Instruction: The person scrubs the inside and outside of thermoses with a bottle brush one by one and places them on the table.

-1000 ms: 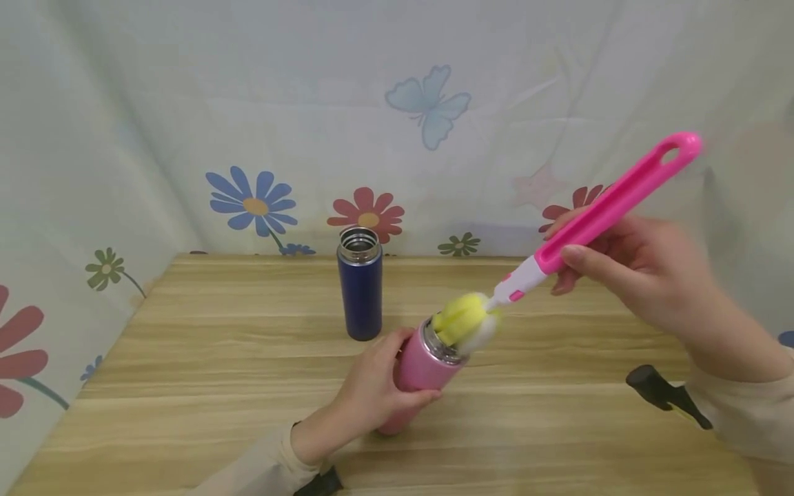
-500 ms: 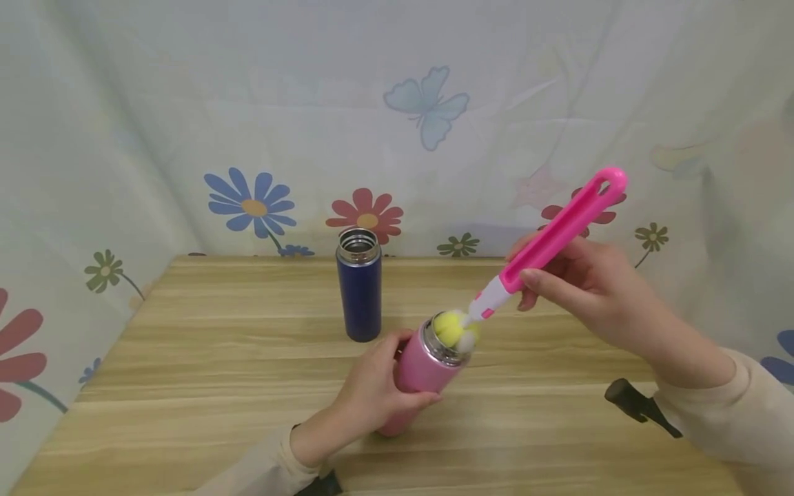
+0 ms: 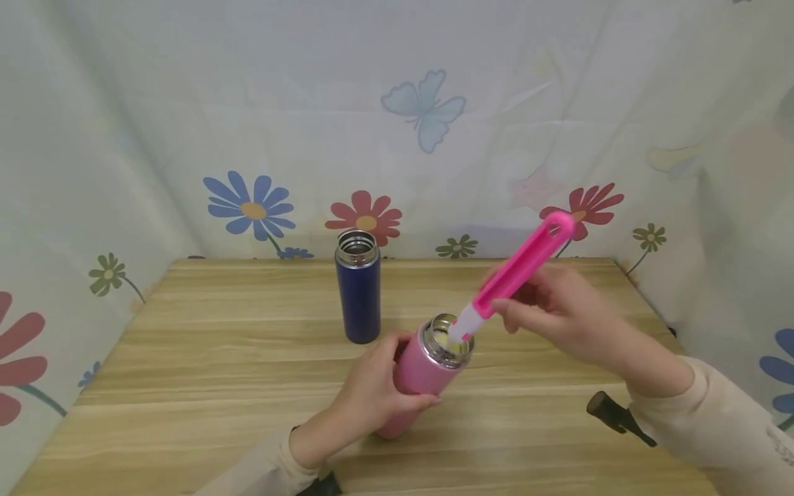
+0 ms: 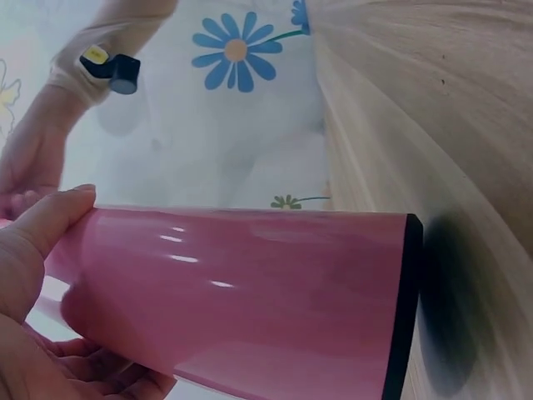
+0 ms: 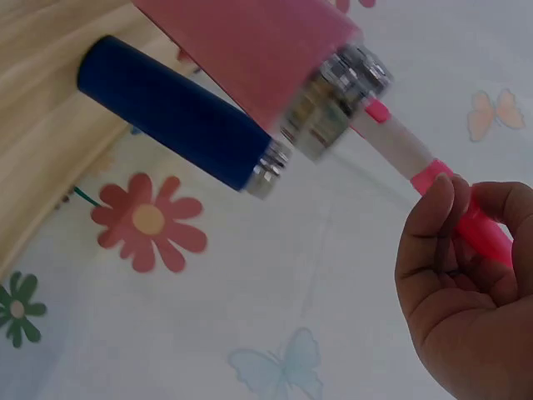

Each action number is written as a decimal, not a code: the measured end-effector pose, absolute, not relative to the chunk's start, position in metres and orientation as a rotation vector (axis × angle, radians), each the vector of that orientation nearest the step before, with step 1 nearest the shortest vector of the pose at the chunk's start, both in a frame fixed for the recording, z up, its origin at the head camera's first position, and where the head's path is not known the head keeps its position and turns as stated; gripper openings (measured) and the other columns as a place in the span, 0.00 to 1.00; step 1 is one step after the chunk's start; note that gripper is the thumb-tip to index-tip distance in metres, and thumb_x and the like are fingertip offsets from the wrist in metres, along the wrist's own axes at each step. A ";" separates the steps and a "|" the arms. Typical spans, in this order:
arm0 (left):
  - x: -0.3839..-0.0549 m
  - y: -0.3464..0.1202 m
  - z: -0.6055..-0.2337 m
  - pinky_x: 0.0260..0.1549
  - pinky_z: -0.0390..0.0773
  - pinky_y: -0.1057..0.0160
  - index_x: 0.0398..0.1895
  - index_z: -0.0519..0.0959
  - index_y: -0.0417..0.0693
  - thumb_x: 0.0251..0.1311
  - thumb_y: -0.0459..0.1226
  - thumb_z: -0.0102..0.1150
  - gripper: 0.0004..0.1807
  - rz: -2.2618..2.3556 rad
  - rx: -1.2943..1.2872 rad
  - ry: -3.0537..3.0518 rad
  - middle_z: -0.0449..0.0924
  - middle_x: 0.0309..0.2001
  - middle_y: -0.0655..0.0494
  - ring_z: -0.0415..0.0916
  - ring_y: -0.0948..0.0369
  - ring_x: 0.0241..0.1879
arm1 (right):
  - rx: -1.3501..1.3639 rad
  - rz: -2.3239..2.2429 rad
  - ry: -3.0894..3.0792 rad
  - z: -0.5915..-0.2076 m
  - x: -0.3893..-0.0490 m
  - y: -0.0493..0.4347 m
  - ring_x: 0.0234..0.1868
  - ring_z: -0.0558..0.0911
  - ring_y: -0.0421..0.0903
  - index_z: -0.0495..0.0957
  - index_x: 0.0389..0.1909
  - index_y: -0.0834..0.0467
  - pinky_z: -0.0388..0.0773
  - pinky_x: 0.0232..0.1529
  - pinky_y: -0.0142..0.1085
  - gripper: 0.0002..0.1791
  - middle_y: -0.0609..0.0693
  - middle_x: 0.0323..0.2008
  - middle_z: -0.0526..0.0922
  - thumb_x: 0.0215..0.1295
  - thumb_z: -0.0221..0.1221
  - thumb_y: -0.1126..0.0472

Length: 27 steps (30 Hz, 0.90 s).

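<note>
My left hand [image 3: 370,390] grips a pink bottle [image 3: 428,372] around its body; the bottle has a bare steel mouth and leans to the right. In the left wrist view, the dark base of the pink bottle [image 4: 275,292] is close to the tabletop; whether they touch I cannot tell. A bottle brush [image 3: 517,272] with a pink handle and white neck slants down into the mouth, its yellow sponge head mostly hidden inside. Fingers and thumb of my right hand [image 3: 567,313] pinch its handle, also seen in the right wrist view, where the right hand [image 5: 470,283] shows at the right.
Behind the pink bottle, a dark blue bottle [image 3: 360,296] stands upright without a lid. Both stand over a wood-grain table [image 3: 236,372]. A pale curtain [image 3: 298,110] printed with flowers and a butterfly hangs around the back and sides.
My right hand has moved down and left, pushing the brush's sponge head from above the pink bottle's mouth to inside it. My left hand keeps its hold on the bottle.
</note>
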<state>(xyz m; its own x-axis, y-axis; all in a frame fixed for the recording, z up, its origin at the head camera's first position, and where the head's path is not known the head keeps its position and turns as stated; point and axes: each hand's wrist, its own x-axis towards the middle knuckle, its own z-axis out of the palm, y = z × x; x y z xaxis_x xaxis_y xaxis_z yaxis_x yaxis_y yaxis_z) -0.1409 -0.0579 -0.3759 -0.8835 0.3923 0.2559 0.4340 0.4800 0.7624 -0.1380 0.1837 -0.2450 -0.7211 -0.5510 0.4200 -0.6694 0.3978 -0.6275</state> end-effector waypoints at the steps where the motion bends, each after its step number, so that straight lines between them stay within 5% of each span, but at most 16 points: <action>1: -0.141 -0.058 -0.376 0.44 0.81 0.59 0.56 0.68 0.44 0.36 0.43 0.80 0.42 -1.392 -0.739 -2.669 0.79 0.50 0.52 0.78 0.60 0.46 | 1.132 1.227 -2.524 -0.251 -0.140 0.180 0.21 0.74 0.35 0.79 0.47 0.62 0.74 0.20 0.29 0.12 0.46 0.26 0.81 0.62 0.59 0.71; 15: -0.142 -0.060 -0.375 0.42 0.81 0.60 0.56 0.68 0.43 0.37 0.44 0.79 0.42 -1.346 -0.772 -2.634 0.79 0.48 0.51 0.79 0.59 0.44 | 1.108 1.360 -2.613 -0.279 -0.147 0.161 0.30 0.83 0.38 0.79 0.44 0.64 0.84 0.30 0.34 0.10 0.55 0.37 0.86 0.62 0.60 0.69; 22: -0.143 -0.059 -0.374 0.44 0.81 0.60 0.58 0.67 0.46 0.38 0.44 0.79 0.42 -1.382 -0.762 -2.639 0.78 0.50 0.53 0.79 0.60 0.45 | 0.960 1.273 -2.658 -0.274 -0.145 0.161 0.18 0.73 0.36 0.80 0.41 0.62 0.75 0.19 0.31 0.07 0.48 0.26 0.82 0.64 0.60 0.65; 27: -0.142 -0.060 -0.375 0.44 0.81 0.60 0.58 0.67 0.46 0.38 0.44 0.79 0.42 -1.384 -0.749 -2.650 0.78 0.50 0.53 0.78 0.60 0.45 | 0.923 1.273 -2.604 -0.270 -0.144 0.163 0.18 0.76 0.37 0.79 0.41 0.64 0.77 0.20 0.32 0.06 0.49 0.23 0.81 0.64 0.59 0.68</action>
<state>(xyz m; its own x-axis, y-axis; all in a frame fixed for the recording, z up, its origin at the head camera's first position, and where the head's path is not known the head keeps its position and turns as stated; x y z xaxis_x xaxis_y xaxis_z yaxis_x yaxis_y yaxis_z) -0.1423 -0.0601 -0.3745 -0.8803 0.3907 0.2689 0.4440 0.4795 0.7569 -0.1439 0.1626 -0.2704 -0.8114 -0.4767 0.3383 -0.5598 0.4671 -0.6844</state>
